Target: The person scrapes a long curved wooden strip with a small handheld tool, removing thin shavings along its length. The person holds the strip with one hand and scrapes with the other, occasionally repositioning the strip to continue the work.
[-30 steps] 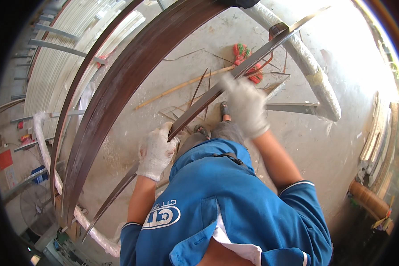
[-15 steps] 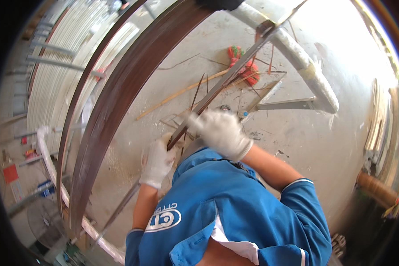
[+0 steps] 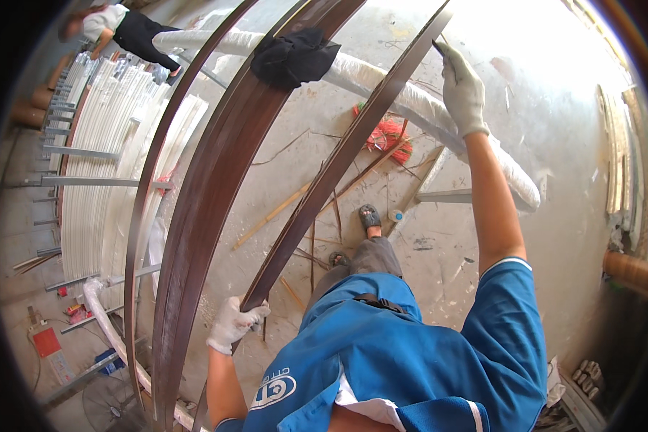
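Note:
A long dark brown strip (image 3: 342, 167) slants across in front of me, from the lower left up to the far right. My left hand (image 3: 236, 324), in a white work glove, is closed around its near part. My right hand (image 3: 462, 88), gloved too, reaches out to the strip's far end. Its fingers are pressed together on a small dark thin piece beside the strip's edge; what that piece is I cannot make out. To the left lie a wide dark brown board (image 3: 207, 194) with a crumpled black cloth (image 3: 295, 57) on it, and a narrower brown strip (image 3: 148, 183).
A wrapped rack tube (image 3: 428, 111) runs beneath the strips. On the floor are a red bundle (image 3: 389, 140), a bamboo stick (image 3: 270, 216) and thin brown offcuts. White profiles (image 3: 97, 187) are stacked at left, with another person (image 3: 133, 32) beyond. Planks (image 3: 619, 165) stand at right.
My right hand has swept away from beside my left hand to the strip's far end. The left hand keeps its grip, slightly lower and further left. The view has shifted, showing more floor and the other person.

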`<action>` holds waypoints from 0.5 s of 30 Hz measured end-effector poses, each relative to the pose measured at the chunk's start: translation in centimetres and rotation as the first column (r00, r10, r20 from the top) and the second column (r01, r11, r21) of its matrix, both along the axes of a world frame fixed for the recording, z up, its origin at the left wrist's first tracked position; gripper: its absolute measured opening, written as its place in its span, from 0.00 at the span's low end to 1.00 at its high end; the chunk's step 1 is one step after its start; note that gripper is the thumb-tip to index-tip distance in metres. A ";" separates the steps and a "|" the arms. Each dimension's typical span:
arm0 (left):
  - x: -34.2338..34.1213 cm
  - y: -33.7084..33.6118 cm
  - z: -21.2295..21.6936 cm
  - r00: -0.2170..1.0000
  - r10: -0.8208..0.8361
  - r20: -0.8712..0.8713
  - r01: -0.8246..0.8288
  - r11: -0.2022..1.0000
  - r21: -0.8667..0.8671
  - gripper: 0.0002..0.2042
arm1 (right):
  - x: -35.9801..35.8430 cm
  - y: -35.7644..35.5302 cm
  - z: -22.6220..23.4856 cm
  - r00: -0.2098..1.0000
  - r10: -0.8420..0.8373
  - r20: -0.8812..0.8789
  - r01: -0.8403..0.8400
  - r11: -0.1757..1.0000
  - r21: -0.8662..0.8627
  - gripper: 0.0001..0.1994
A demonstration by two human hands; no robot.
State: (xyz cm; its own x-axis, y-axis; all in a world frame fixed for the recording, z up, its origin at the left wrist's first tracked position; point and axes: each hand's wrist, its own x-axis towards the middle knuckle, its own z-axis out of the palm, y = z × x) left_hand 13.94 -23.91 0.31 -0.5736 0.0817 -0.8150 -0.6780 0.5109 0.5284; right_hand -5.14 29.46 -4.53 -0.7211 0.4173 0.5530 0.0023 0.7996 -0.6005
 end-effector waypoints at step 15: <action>1.1 0.6 0.7 0.991 -0.113 -0.067 0.103 0.985 -0.137 0.06 | -6.5 0.5 -1.8 0.973 -0.034 0.227 -0.011 0.981 0.192 0.20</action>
